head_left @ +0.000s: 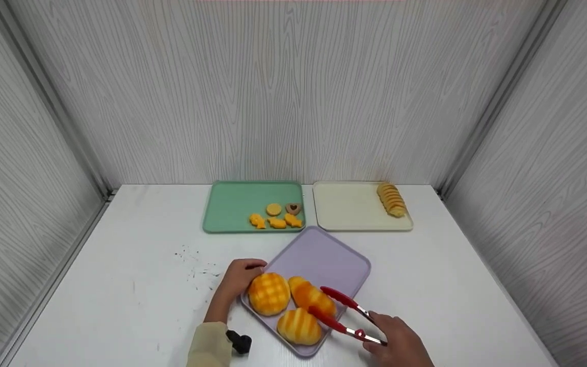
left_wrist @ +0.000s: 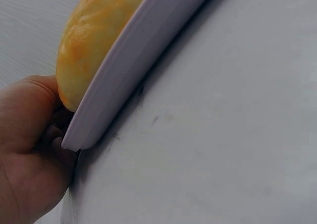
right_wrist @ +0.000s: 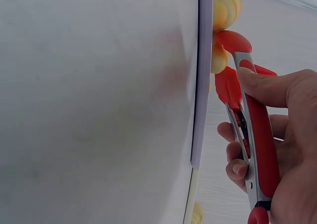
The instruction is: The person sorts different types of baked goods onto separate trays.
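A lilac tray lies turned at an angle, with a round checkered bun, a long orange-brown bread roll and a striped roll near its front. My left hand grips the tray's left rim, close beside the round bun; in the left wrist view its fingers curl at the tray's edge. My right hand holds red-tipped metal tongs. The tongs' arms are spread, one red tip on each side of the long roll's near end, the lower tip beside the striped roll.
Behind, a green tray holds several small fish-shaped pieces, a round biscuit and a heart-marked cookie. To its right, a cream tray bears a sliced loaf. Grey wood-grain walls enclose the white table.
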{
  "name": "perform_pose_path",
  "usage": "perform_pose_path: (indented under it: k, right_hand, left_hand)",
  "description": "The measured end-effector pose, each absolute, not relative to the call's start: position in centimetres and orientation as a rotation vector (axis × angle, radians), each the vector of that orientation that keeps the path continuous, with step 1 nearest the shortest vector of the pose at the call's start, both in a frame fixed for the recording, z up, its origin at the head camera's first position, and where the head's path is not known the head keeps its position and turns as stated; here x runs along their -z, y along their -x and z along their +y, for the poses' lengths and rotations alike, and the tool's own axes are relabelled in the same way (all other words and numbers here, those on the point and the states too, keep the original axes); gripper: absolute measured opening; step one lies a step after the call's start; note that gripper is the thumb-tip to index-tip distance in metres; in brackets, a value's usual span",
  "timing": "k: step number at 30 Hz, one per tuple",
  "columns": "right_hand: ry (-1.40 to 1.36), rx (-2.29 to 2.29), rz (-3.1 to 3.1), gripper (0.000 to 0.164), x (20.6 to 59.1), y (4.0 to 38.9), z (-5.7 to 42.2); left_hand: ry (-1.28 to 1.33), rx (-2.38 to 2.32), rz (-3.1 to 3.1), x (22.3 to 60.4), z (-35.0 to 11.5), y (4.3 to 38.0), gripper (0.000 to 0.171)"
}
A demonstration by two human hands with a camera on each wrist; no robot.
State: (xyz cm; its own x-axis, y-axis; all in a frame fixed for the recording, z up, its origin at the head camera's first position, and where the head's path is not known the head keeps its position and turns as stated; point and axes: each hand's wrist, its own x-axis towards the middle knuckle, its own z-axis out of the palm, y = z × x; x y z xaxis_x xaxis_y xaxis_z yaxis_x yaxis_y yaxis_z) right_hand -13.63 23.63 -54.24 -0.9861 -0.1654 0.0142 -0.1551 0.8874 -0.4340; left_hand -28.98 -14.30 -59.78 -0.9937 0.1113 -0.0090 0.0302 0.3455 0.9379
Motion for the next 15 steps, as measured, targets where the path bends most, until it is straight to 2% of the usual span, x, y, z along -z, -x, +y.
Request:
perform_pose_path:
  k: [15]
  right_hand:
    - [0.228, 0.689, 3.045, 0.058, 53.98, 13.69, 23.21]
  left_hand:
    - [-0.094, -1.763, 2.496, 59.88, -14.35, 28.98, 0.024]
